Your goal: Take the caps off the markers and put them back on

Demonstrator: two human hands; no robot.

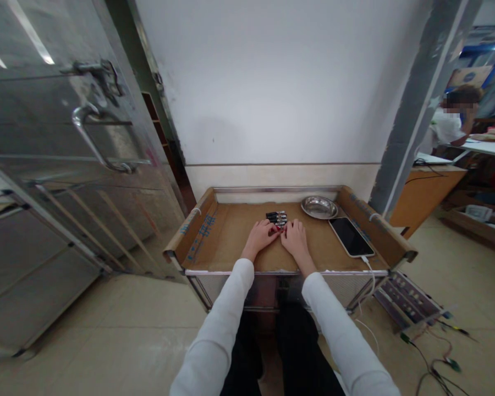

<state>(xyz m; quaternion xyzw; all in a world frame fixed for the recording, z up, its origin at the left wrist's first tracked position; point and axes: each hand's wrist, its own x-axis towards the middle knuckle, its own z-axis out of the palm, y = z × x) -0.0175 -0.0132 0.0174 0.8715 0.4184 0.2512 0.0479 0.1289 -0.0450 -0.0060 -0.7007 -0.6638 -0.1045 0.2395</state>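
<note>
On the cardboard-lined cart top lies a row of several small black cylinders (275, 215) with silver-coloured bands; they look like batteries. My left hand (260, 237) and my right hand (296, 240) meet at the near side of this row. Both have bent fingers, pinched toward each other around a small red piece (279, 227) that mostly hides behind the fingertips. The exact kind of that piece cannot be made out. Right of the row and farther back sits a round metal dish (319, 207).
A phone (352, 237) with a white cable (370, 269) lies at the cart's right. Raised cardboard sides (193, 228) border the cart. To the left stands a metal door (66, 126). An electrical panel (410, 300) with loose wires rests on the floor; a seated person (447, 129) is beyond.
</note>
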